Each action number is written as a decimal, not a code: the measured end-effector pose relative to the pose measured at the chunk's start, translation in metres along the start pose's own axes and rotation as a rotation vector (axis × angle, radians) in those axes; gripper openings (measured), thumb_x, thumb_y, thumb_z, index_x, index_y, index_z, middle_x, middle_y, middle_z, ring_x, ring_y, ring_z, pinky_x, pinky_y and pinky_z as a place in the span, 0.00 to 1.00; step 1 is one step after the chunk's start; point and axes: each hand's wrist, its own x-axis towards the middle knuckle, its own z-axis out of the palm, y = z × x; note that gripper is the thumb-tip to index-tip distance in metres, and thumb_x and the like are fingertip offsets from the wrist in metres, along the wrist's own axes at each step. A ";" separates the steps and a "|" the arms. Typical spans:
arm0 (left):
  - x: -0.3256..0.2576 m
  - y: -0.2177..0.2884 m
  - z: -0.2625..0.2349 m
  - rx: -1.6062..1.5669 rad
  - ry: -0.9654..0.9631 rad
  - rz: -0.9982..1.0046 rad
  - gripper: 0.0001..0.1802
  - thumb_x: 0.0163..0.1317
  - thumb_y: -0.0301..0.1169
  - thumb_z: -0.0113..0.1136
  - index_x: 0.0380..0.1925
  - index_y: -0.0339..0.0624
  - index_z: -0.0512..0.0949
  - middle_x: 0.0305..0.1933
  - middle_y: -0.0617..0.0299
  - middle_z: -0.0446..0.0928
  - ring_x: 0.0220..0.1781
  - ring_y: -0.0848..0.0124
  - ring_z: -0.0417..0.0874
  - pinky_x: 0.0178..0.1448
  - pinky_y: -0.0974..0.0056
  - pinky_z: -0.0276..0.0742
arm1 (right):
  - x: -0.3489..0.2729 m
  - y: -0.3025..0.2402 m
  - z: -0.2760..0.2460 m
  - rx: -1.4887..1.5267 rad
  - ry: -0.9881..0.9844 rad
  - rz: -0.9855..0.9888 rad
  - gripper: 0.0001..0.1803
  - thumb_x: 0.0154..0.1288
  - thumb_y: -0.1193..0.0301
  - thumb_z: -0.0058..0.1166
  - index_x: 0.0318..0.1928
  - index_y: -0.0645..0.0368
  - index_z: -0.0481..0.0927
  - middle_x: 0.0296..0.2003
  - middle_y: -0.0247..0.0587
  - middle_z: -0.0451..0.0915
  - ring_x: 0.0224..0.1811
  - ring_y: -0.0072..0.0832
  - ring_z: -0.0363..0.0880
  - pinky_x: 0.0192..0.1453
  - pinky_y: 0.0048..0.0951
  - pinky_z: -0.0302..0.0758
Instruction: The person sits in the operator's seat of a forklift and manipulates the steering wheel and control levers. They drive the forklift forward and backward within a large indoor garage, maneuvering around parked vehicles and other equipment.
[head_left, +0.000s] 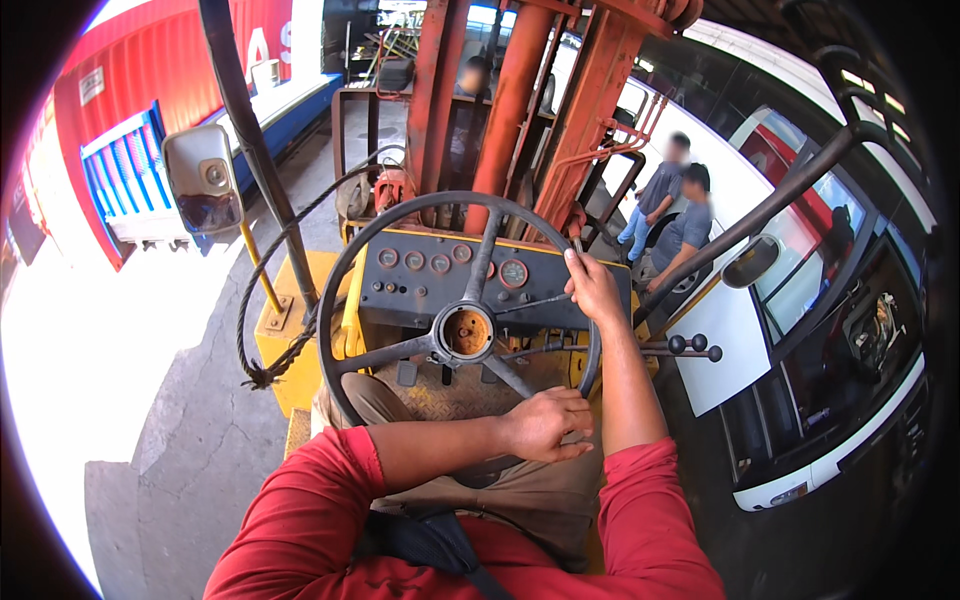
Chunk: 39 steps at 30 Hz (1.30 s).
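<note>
A large black steering wheel [404, 346] with an open, rusty hub fills the space in front of me. My right hand [594, 287] is closed on the upper right of its rim, thumb pointing up along it. A thin stalk lever [535, 304] runs from the column toward those fingers. Crossing low over the wheel, my left arm brings my left hand [546, 424] to the lower right of the rim, its fingers curled there; the rim beneath is partly hidden. Behind the wheel stands a dark dashboard [400, 292] with several round gauges.
An orange-red mast [500, 130] rises ahead, with a person [472, 80] partly hidden behind it. Two people [682, 225] are at the right, beside a white vehicle [800, 420]. Ball-topped levers [690, 347] stand right of the wheel. Left are a mirror [203, 180] and a looped rope [258, 372].
</note>
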 end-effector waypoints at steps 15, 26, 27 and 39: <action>0.002 0.001 -0.003 -0.018 0.008 -0.010 0.11 0.61 0.35 0.76 0.37 0.47 0.83 0.40 0.62 0.82 0.45 0.56 0.82 0.51 0.54 0.77 | -0.005 -0.003 0.002 -0.002 0.022 -0.028 0.30 0.81 0.40 0.47 0.61 0.51 0.85 0.29 0.42 0.87 0.32 0.36 0.89 0.45 0.40 0.82; 0.005 0.004 -0.007 -0.028 -0.019 -0.002 0.11 0.60 0.33 0.77 0.37 0.45 0.82 0.40 0.60 0.82 0.44 0.56 0.83 0.49 0.53 0.78 | -0.009 -0.007 0.001 0.026 0.044 -0.060 0.33 0.82 0.40 0.46 0.56 0.58 0.85 0.29 0.44 0.86 0.31 0.37 0.88 0.43 0.41 0.81; 0.005 0.004 -0.007 -0.029 -0.015 -0.001 0.11 0.60 0.33 0.77 0.37 0.45 0.82 0.40 0.60 0.82 0.44 0.56 0.83 0.49 0.53 0.78 | -0.009 -0.008 0.001 0.031 0.042 -0.057 0.33 0.82 0.40 0.46 0.56 0.59 0.85 0.29 0.44 0.86 0.31 0.37 0.88 0.43 0.41 0.81; 0.008 0.005 -0.007 -0.012 -0.013 0.006 0.11 0.60 0.33 0.77 0.37 0.45 0.82 0.40 0.60 0.82 0.43 0.56 0.83 0.48 0.54 0.78 | -0.008 -0.007 0.001 0.001 0.056 -0.070 0.32 0.82 0.42 0.47 0.54 0.60 0.85 0.28 0.44 0.85 0.30 0.36 0.87 0.41 0.41 0.81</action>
